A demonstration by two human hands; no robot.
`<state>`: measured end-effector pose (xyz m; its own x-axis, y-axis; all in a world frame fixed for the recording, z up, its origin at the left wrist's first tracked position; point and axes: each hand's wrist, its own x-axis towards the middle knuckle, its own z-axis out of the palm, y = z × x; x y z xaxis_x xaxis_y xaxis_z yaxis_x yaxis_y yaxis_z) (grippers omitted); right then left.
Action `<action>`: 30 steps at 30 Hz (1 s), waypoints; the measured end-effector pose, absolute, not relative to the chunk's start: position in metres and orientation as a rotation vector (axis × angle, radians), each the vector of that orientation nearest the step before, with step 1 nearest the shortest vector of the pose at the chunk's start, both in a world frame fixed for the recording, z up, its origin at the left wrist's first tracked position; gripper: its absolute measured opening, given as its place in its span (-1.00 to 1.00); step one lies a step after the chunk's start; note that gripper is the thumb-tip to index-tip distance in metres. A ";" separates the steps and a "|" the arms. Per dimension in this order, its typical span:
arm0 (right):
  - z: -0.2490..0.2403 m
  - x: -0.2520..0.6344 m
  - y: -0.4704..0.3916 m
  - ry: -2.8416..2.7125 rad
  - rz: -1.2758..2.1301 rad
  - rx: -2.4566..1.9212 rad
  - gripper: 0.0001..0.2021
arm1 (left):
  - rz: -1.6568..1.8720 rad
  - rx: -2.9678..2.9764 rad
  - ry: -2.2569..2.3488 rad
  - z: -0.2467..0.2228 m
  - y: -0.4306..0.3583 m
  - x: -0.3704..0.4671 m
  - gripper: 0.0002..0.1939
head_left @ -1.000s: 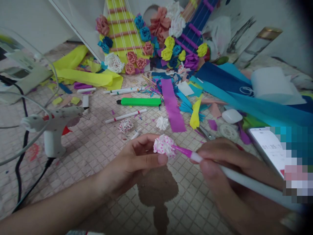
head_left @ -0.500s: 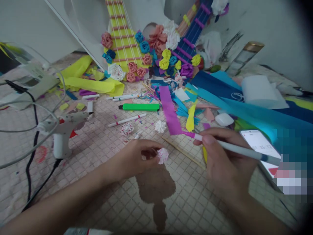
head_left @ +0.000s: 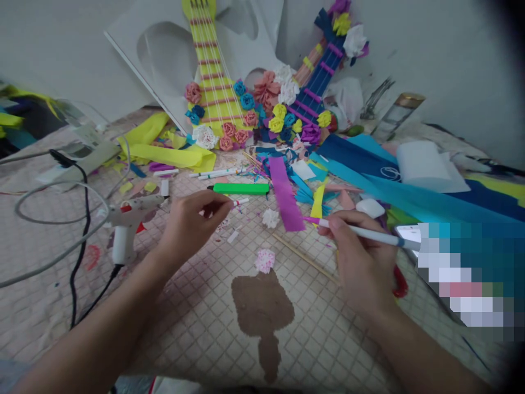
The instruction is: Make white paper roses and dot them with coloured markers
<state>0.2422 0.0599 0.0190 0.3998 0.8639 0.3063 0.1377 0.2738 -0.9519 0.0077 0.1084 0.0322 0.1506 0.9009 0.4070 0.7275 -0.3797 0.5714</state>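
Observation:
My right hand (head_left: 361, 257) grips a white marker pen (head_left: 365, 232) with a magenta tip, held low above the table near the end of a purple crepe paper strip (head_left: 285, 194). My left hand (head_left: 194, 224) has its thumb and fingers closed on a second white marker pen (head_left: 241, 202) with a red band; most of that pen is hidden behind the hand. A small white paper flower with pink dots (head_left: 265, 261) rests on the table between the hands. Beyond it is a plain white paper flower (head_left: 270, 218). Another dotted flower is mostly covered by my left fingers.
A glue gun (head_left: 127, 230) with cables stands at left. A green highlighter (head_left: 241, 189) and a thin wooden stick (head_left: 305, 257) lie mid-table. Behind are a yellow paper guitar (head_left: 213, 82) and a blue one (head_left: 314, 90) with paper flowers. A phone (head_left: 410, 234) lies at right.
My left hand has let go of the pink-dotted flower, leaving it on the table, and moved up and left to the red-banded marker pen. The right hand still holds its pen.

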 end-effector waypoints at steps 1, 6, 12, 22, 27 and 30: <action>0.018 0.242 0.061 -1.065 0.640 -1.211 -0.89 | 1.061 2.194 1.595 0.032 0.110 0.006 -0.85; 0.015 0.243 0.062 -1.070 0.661 -1.207 -0.90 | 0.543 2.453 1.480 0.022 0.114 0.005 -0.81; 0.016 0.239 0.057 -1.101 0.753 -1.200 -0.89 | 0.275 2.583 1.434 0.013 0.108 0.007 -0.86; 0.026 0.232 0.043 -1.291 0.872 -1.183 -0.94 | 0.971 2.510 0.966 0.019 0.079 0.030 -0.89; 0.025 0.230 0.043 -1.389 0.865 -1.226 -0.93 | 0.976 2.483 1.006 0.019 0.075 0.032 -0.90; 0.023 0.231 0.043 -1.429 0.856 -1.241 -0.93 | 1.052 2.470 1.007 0.019 0.073 0.034 -0.91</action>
<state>0.2307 0.0428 0.0233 0.0452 0.9707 0.2359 0.2504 0.2176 -0.9434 0.0344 0.0729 0.0190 0.4937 0.6931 0.5252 0.4943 -0.7205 0.4863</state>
